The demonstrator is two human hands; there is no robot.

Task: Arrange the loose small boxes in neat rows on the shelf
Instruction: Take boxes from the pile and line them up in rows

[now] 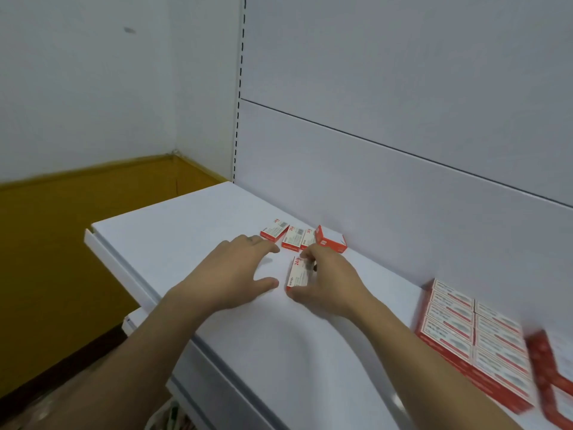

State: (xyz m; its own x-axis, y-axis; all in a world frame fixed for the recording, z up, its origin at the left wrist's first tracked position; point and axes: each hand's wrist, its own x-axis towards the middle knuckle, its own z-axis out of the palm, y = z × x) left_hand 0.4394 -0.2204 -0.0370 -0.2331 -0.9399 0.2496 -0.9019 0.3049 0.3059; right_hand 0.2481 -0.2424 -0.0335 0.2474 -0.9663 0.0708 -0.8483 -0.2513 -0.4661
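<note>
On the white shelf my right hand grips a small red-and-white box between thumb and fingers, tipped up on its long edge. My left hand hovers just left of it with fingers spread and holds nothing. Behind the hands, near the back panel, three small boxes lie flat side by side. A larger red-and-white box sits to their right, tilted.
A tight block of several boxes fills the shelf at the right, with a blurred red box beside it. The shelf's left end drops off to a yellow-brown floor. The white back panel rises behind.
</note>
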